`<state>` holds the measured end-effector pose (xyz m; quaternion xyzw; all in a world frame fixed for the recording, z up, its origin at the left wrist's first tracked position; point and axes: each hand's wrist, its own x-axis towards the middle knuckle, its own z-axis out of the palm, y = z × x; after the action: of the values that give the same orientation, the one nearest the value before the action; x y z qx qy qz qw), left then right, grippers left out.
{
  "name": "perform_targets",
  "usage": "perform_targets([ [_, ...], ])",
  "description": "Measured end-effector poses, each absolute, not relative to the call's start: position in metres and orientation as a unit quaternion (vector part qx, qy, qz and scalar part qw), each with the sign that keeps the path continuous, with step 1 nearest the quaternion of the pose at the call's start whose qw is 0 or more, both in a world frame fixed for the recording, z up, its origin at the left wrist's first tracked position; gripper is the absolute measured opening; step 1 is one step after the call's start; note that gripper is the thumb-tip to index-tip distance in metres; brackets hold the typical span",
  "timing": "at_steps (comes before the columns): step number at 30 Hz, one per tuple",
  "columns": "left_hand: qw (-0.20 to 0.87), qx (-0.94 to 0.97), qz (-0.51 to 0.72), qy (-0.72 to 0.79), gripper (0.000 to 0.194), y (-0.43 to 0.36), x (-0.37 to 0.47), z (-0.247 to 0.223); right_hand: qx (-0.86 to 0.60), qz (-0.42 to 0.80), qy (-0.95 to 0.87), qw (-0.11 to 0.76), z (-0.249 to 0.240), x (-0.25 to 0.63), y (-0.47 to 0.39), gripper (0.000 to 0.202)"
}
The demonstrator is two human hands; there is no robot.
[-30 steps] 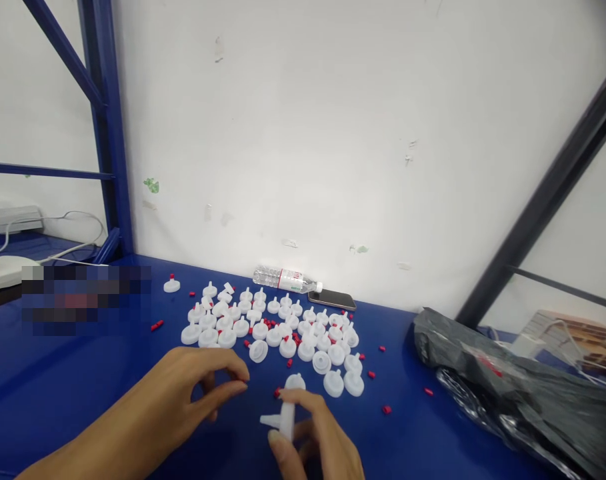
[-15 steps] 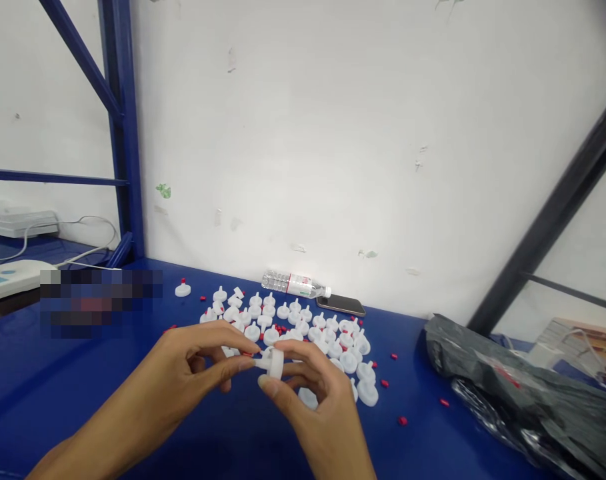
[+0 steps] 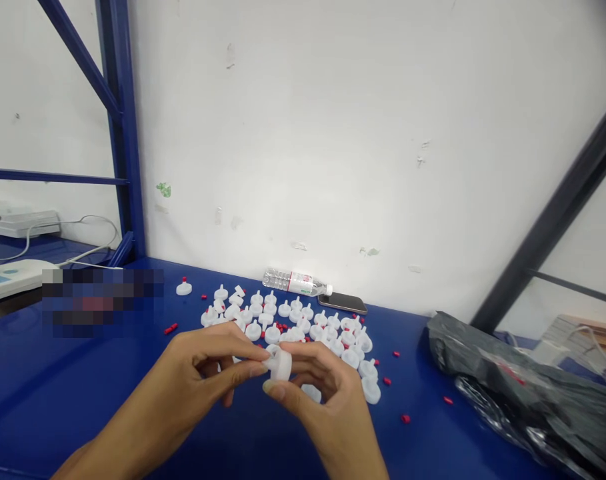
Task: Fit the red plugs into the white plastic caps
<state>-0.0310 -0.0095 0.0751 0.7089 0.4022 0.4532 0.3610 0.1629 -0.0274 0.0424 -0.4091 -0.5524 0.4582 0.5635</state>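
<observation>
While a white cap (image 3: 281,364) is held up above the blue table (image 3: 57,400), just in front of the heap of white caps (image 3: 293,327), both hands are closed around it. The cap is pinched by the right hand (image 3: 327,400) between thumb and fingers at its round rim. The left hand (image 3: 207,373) is brought in from the left, with thumb and forefinger pressed together at the cap's left face; whether a small red plug is nipped between them cannot be told, since the fingertips cover that spot.

Judging by the red plugs (image 3: 405,419) scattered among the caps, the step in hand appears to be the fitting of a small part onto the cap's stem. The next move is judged to call for a straight push along the stem, with the cap kept steady by the right hand so that nothing is tipped sideways.

The cap's long axis, from stem through disc, is laid roughly level and across the view, with the stem end turned toward the left hand and the broad round side toward the right palm. A slight tilt toward the camera is suggested, though it cannot be fixed exactly.

Further back, a water bottle (image 3: 295,283) is laid on its side against the wall, with a phone (image 3: 343,303) just beside it, and a black bag (image 3: 523,393) is slumped at the right.
</observation>
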Motion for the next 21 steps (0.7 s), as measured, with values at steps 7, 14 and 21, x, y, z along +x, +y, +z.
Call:
perform_targets([
  [7, 0.362, 0.634, 0.511, 0.454, 0.025, -0.017, -0.02, 0.075, -0.375, 0.51, -0.52, 0.573, 0.037, 0.161, -0.028, 0.044],
  [14, 0.34, 0.624, 0.51, 0.484, 0.042, -0.021, -0.01, 0.064, -0.355, 0.544, -0.519, 0.556, 0.04, 0.157, -0.03, 0.043],
  [21, 0.144, 0.646, 0.464, 0.588, 0.051, 0.012, -0.059, 0.077, -0.452, 0.398, -0.547, 0.581, 0.06, 0.16, -0.035, 0.038],
])
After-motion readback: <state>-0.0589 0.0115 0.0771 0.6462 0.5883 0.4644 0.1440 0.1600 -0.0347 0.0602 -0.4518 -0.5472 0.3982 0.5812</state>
